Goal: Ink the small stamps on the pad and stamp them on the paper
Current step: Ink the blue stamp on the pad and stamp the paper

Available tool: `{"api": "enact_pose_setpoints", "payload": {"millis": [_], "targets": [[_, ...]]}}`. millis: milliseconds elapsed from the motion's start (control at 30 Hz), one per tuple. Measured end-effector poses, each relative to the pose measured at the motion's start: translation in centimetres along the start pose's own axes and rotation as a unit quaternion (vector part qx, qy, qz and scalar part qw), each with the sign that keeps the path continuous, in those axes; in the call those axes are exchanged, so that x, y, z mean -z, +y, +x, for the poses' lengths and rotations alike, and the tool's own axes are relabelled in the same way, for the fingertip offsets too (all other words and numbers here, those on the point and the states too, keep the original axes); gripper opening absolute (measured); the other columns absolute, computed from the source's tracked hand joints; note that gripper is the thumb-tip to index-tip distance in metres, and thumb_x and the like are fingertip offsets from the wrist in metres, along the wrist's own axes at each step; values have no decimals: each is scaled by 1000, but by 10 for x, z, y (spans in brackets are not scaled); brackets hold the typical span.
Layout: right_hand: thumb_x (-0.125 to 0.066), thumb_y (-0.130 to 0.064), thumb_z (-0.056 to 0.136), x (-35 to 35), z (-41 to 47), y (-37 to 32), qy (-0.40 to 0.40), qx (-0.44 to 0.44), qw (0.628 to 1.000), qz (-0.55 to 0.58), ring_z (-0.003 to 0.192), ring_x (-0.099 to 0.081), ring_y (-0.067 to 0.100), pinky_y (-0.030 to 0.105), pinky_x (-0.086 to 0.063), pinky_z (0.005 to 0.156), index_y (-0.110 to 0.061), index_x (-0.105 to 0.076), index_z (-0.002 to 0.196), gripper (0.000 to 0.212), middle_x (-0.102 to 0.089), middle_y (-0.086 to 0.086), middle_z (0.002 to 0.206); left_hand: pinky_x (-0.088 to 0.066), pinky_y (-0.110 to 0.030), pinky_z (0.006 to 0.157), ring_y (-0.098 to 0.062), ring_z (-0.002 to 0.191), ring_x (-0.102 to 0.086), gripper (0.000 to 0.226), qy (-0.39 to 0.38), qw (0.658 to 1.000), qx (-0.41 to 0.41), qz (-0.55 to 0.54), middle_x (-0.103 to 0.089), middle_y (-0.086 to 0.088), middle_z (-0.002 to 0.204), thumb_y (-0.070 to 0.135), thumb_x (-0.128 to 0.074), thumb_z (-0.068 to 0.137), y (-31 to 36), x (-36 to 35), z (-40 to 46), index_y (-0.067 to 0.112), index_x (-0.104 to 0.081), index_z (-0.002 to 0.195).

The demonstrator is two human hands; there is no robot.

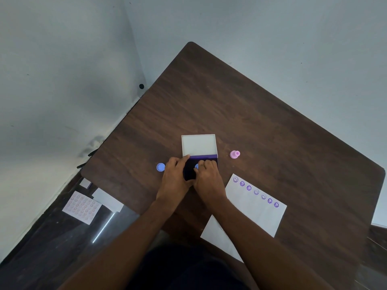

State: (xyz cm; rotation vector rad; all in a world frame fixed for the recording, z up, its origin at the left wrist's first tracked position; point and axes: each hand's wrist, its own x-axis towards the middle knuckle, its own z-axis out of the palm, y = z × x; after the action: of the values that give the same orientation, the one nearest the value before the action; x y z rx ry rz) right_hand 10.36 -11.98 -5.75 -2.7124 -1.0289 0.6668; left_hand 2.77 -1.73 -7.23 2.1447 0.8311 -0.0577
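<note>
My work sits on a dark wood-grain table with rounded corners, pushed toward a pale grey wall that meets another in a corner beyond my left hand. A small black round object sits near the foot of that corner. Down to the left of my left forearm, on a lower glossy dark surface, lies a pink sheet dotted with small rounds, with a white card just beside it and a smaller white piece beyond. My dark clothing fills the space between my arms.
</note>
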Motion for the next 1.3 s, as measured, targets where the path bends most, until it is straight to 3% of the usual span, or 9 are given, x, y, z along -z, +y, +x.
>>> {"api": "enact_pose_setpoints", "payload": {"millis": [467, 667, 733, 867, 967, 1067, 1167, 1300], "targets": [[-66, -19, 91, -2, 4, 1, 32, -10, 999, 13, 119, -53, 28, 36, -42, 106, -4, -54, 130, 43, -59, 14, 132, -46, -30, 97, -19, 114, -52, 78, -10, 1000, 4, 4, -48, -4, 128, 26, -82, 72, 3, -3, 2, 23, -42, 140], [-67, -19, 90, -3, 4, -12, -27, 15, 999, 9, 124, -51, 29, 39, -41, 109, -7, -53, 131, 45, -56, 14, 135, -48, -32, 93, -20, 110, -55, 71, -9, 999, 38, 22, -50, -5, 123, 25, -79, 75, -5, 3, 0, 21, -44, 136], [-66, -18, 90, 27, -26, 44, 41, -80, 996, 17, 125, -48, 28, 40, -40, 109, -8, -53, 131, 44, -54, 14, 135, -49, -33, 89, -21, 106, -57, 65, -84, 992, -80, 45, -51, -4, 118, 26, -77, 75, 64, -21, -2, 20, -46, 132], [-61, -15, 93, 23, -21, 27, 51, -54, 994, 83, 120, -51, 31, 38, -38, 106, -1, -57, 125, 35, -58, 19, 130, -47, -37, 92, -26, 109, -54, 81, -64, 994, -45, 71, -49, -11, 122, 31, -82, 70, 46, 5, 0, 13, -43, 138], [-61, -20, 95, 29, -38, 16, 148, -137, 957, 210, 108, -60, 27, 30, -44, 93, -3, -62, 118, 29, -65, 16, 118, -46, -42, 95, -30, 117, -51, 86, -54, 992, -43, 107, -47, -15, 131, 32, -81, 72, 31, 21, -6, 11, -37, 144], [-65, -25, 92, 34, -64, 33, 193, -226, 906, 301, 89, -62, 14, 18, -44, 82, -9, -67, 105, 21, -71, 9, 102, -45, -41, 97, -27, 117, -52, 69, -53, 988, -92, 112, -51, -13, 130, 33, -75, 80, 42, 22, -11, 13, -46, 139], [-70, -32, 88, 42, -90, 66, 251, -283, 870, 315, 66, -54, 7, 12, -39, 64, -18, -63, 82, 16, -70, 2, 83, -43, -36, 98, -21, 119, -51, 49, -102, 979, -133, 118, -54, -6, 130, 32, -67, 87, 69, 1, -24, 19, -54, 132], [-70, -49, 82, 46, -118, 98, 257, -364, 821, 357, 65, -62, 7, 12, -43, 58, -25, -62, 77, 26, -70, -12, 76, -32, -23, 98, -17, 121, -48, 39, -204, 957, -189, 82, -54, 0, 133, 33, -59, 91, 104, -34, -39, 25, -55, 129]]}}
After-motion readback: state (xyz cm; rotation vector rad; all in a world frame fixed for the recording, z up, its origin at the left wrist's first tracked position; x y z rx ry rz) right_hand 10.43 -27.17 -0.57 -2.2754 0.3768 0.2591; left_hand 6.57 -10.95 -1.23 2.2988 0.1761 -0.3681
